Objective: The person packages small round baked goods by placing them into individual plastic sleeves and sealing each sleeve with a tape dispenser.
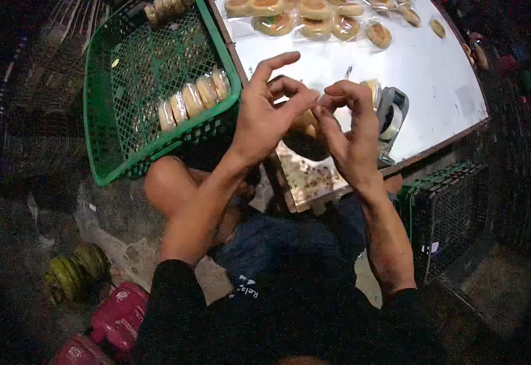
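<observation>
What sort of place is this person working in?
Probably a small food-packing workshop: round, golden-brown pastries in clear wrappers lie on a white tabletop, a row of similar wrapped pastries stands in a green plastic mesh crate, and a grey tape dispenser sits near the table's edge.

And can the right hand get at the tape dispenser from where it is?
Likely yes. The tape dispenser stands on the white table close beside the right hand, with just part of a packaged bun showing between them. The hand is pinched up near the left hand, so it may need to pull away first.
</observation>
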Demonstrator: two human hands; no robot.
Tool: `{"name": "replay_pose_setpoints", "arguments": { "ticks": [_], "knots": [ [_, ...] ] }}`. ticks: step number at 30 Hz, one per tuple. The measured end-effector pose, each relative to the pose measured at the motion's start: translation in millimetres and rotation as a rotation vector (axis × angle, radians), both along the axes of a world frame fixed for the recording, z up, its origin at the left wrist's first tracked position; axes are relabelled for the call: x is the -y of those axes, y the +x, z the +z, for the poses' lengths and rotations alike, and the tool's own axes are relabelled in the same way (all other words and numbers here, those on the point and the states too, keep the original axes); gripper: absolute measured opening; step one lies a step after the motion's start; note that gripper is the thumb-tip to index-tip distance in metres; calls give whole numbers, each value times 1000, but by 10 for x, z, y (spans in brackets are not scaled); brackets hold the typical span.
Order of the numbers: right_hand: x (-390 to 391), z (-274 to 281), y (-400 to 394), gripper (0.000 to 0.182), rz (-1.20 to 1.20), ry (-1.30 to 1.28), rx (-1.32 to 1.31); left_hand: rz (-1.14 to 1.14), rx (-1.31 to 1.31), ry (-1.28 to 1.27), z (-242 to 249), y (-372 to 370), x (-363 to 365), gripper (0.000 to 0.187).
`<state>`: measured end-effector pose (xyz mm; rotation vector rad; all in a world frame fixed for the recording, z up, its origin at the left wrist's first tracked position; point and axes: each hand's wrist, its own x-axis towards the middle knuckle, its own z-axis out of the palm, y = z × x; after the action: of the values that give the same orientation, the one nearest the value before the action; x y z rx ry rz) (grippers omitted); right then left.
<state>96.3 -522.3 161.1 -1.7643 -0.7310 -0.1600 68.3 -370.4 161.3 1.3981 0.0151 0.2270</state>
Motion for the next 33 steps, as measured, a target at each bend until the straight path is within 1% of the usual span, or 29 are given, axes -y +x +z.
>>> {"name": "replay_pose_setpoints", "arguments": {
  "ticks": [2,3,5,6,8,9,10,11,12,13,14,15,16,17,18,19,20,21,22,23,24,25,26,28,29,30,31,32,33],
  "knots": [
    [-22,127,-1,29,-31,-131,150,41,-49,-9,-1,-22,-7,56],
    [-53,120,13,28,-50,-156,176,78,-37,-29,10,-17,-10,60],
    [-63,93,37,25,-109,-214,222,123,35,-53,-24,31,-21,60],
    [-42,65,37,25,-108,-185,227,135,67,-73,-52,62,13,60],
    [-41,15,71,24,-94,-116,252,122,77,50,-54,106,49,61],
    [-42,15,63,22,-112,-115,254,72,12,82,-47,79,-7,62],
    [-32,23,41,21,-121,-195,276,26,-55,116,-27,49,-55,62],
    [0,35,13,21,-132,-272,300,41,-118,68,21,25,-50,58],
    [49,40,-5,20,-148,-352,324,0,-142,69,36,9,-62,51],
    [112,-6,10,16,-154,-415,425,-47,-165,68,45,12,-66,44],
    [120,-19,29,15,-173,-392,463,-100,-191,66,41,17,-55,37],
    [110,-38,75,13,-195,-368,501,-183,-115,142,-25,58,-69,25],
    [103,-60,122,12,-219,-343,535,-126,207,696,-77,153,-183,18],
    [122,-64,190,6,-176,-365,520,59,349,919,-120,176,-137,19],
    [106,-65,195,9,-236,-333,360,265,500,1138,-140,200,-79,21],
    [83,-119,178,12,-197,14,-39,324,447,1072,-120,177,2,18],
    [51,-167,165,15,-147,361,-431,322,317,738,-151,180,85,16],
    [-44,-162,103,18,-230,506,-505,279,152,310,-122,209,165,16],
    [-122,-150,6,9,-312,456,-366,217,-31,-121,-106,199,273,18],
    [-223,-51,-73,15,-336,605,-383,264,96,28,-134,218,316,18],
    [-235,39,-116,24,-355,747,-399,328,215,-103,-190,262,389,18],
    [-96,38,-56,41,-303,790,-385,321,194,-68,-174,287,399,19],
    [57,90,-41,36,-346,797,-380,312,162,-36,-168,258,372,21],
    [616,79,-63,32,-748,231,-286,282,160,-98,-231,284,310,20],
    [987,-248,-28,31,-771,86,-268,275,162,-186,-265,316,329,20],
    [1291,-658,-23,33,-788,-53,-258,276,156,-165,-238,312,368,20],
    [1436,-876,-47,33,-719,-160,-393,278,143,-138,-192,292,420,20],
    [1517,-978,-101,34,-652,-268,-537,276,122,-108,-180,250,450,20],
    [1424,-999,-129,35,-751,-196,-543,305,153,-36,-240,268,469,23]
  ]
}}
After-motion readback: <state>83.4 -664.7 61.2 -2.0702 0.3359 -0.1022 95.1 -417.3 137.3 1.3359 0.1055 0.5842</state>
